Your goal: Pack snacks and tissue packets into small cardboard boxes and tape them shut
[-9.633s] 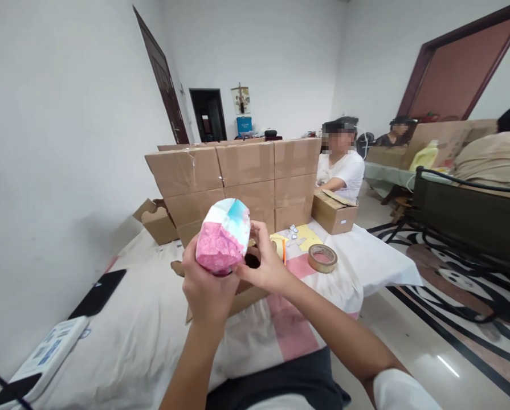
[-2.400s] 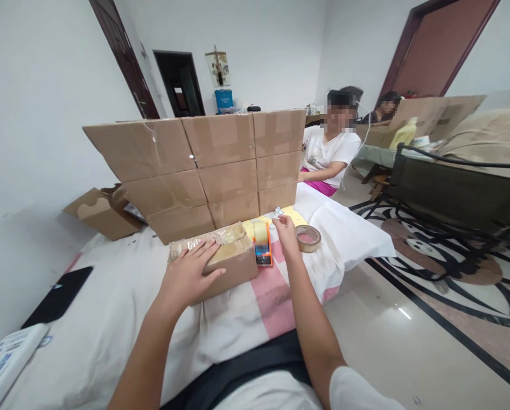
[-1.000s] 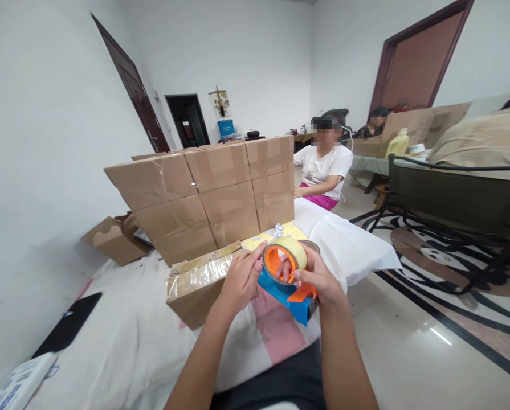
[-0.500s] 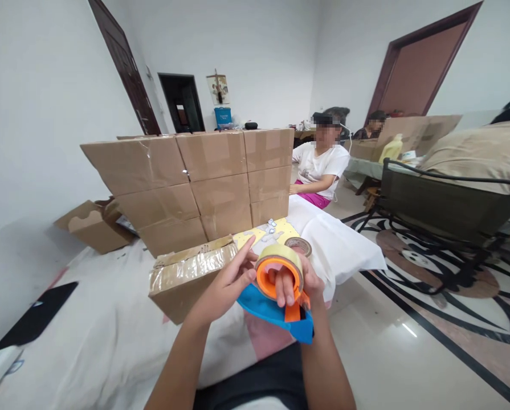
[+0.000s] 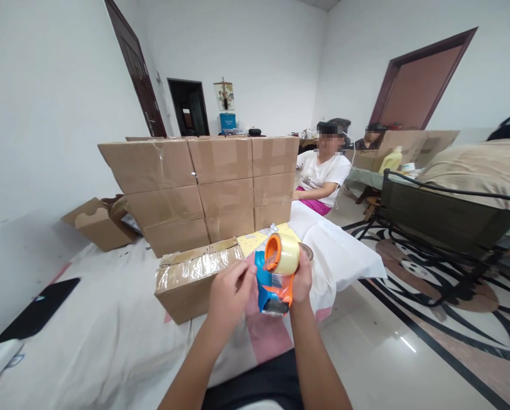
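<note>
A blue and orange tape dispenser (image 5: 266, 285) carries a roll of pale yellow tape (image 5: 289, 254). My right hand (image 5: 302, 277) is wrapped round its right side and holds it up over the cloth. Just left of the dispenser is my left hand (image 5: 233, 287), its fingers pinched together; whatever they hold, if anything, is too small to make out. Behind the right hand a second tape roll (image 5: 306, 251) is partly hidden. A taped cardboard box (image 5: 190, 296) lies to the left of my left hand.
Stacked cardboard boxes (image 5: 224, 191) stand behind the single box. An open carton (image 5: 103, 225) and a black flat object (image 5: 39, 310) are at the left. A person in a white shirt (image 5: 323, 173) sits beyond the cloth-covered table (image 5: 353, 250). A dark-framed chair (image 5: 443, 210) is at the right.
The dispenser has turned, so the roll now shows its outer side. My right fingers have left the roll's core. My left hand has gone from spread to pinched. The view has shifted slightly.
</note>
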The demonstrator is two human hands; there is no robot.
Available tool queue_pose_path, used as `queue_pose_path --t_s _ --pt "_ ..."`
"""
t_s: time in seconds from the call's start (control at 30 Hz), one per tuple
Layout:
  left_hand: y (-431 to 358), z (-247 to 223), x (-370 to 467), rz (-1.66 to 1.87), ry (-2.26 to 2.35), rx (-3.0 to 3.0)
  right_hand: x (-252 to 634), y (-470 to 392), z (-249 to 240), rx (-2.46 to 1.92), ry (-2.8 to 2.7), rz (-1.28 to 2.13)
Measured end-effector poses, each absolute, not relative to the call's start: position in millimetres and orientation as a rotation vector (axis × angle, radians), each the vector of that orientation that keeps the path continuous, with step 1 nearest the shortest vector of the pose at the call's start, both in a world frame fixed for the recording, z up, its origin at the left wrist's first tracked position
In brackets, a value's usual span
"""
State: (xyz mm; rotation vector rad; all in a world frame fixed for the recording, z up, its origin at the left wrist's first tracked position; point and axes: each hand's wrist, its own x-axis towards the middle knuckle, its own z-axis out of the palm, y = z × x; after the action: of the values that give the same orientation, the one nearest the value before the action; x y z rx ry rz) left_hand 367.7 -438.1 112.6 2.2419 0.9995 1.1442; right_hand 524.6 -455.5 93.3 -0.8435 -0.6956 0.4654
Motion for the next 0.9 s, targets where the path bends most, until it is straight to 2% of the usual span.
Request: queue_pose_path --t_s 0.2,0.37,0.5,0.7,0.9 --pt "-444 101 379 0.909 0.79 2.393 517 -450 88 -0.779 -0.67 0.528" --pt "-443 92 386 1.04 0.765 2.237 518 -447 76 -0.764 -0.688 0.436" --pt "-455 105 384 1.105 0.762 2.199 522 -449 63 -0.824 -0.781 0.396" --pt "-481 120 376 0.716 0.607 1.843 524 -458 65 -0.878 -0.735 0.276" --pt "-483 107 377 0.739 0.669 1.829 527 -463 77 -0.912 -0.618 0.219"
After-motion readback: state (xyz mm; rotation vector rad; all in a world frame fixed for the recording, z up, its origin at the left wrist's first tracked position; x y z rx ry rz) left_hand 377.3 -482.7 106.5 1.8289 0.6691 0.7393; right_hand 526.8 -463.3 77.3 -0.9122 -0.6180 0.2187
